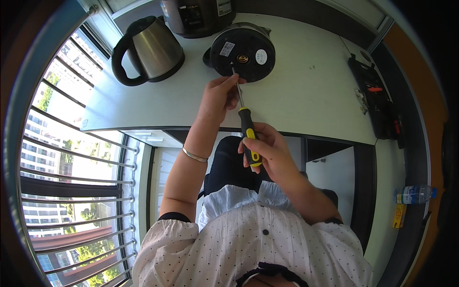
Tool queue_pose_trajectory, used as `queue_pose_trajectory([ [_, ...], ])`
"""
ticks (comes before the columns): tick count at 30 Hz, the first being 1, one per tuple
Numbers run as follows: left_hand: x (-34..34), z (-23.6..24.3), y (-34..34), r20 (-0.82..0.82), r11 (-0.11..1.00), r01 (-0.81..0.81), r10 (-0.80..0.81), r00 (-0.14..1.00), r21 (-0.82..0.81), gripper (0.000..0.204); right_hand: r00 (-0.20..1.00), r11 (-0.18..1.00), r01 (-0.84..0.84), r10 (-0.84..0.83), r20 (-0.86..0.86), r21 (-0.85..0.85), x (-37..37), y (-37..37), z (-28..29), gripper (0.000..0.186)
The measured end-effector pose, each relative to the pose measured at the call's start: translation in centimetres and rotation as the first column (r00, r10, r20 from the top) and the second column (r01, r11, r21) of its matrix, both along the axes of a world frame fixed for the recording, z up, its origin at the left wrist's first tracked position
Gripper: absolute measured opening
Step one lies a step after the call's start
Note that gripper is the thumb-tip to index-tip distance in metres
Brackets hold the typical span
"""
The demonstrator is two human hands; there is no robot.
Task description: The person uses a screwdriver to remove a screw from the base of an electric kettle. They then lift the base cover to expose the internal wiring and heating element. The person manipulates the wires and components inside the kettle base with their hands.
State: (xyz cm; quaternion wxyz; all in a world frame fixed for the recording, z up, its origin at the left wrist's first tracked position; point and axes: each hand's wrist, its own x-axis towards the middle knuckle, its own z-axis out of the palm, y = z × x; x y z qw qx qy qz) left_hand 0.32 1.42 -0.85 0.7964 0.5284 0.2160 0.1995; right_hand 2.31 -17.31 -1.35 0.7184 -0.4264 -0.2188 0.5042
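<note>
My right hand [267, 149] is wrapped round the black and yellow handle of a screwdriver [246, 125]. Its metal shaft points away from me toward a kettle [256, 51] lying on its side, with its round black base facing me. A brass-coloured ring sits in the middle of that base, and two pale labels are stuck on it. Fingers of my left hand [223, 95] pinch the shaft close to its tip, near the lower edge of the base. Whether the tip touches the base I cannot tell.
An upright steel kettle [155, 50] with a black handle stands at the left. Behind it is a dark rounded appliance [198, 19]. On the right lie an open black tool case [373, 95], a water bottle [416, 194] and a yellow box [398, 215]. A barred window borders the left.
</note>
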Motion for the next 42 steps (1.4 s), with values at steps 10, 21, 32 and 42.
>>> queue_pose_trajectory([
  [10,0.4,-0.2,0.5,-0.050,0.998,-0.031,0.034,0.998,0.052,0.030,0.937,0.969,0.236,-0.207,0.282,-0.071,-1.0,0.0,-1.1,0.043],
  [21,1.0,0.0,0.3,-0.045,0.828,-0.333,0.394,0.918,0.451,0.029,0.864,0.959,0.282,-0.235,0.446,-0.040,-1.2,-1.4,-1.7,0.043],
  [32,3.2,-1.2,1.5,0.220,-0.031,-0.253,0.599,0.770,0.967,0.019,0.885,0.950,0.303,-0.252,0.392,-0.073,-1.0,-4.1,-1.2,0.042],
  [42,3.5,-2.0,1.9,0.303,-0.093,-0.301,0.529,0.793,0.949,0.015,0.864,0.928,0.367,-0.313,0.394,-0.068,-0.3,-6.0,-1.1,0.042],
])
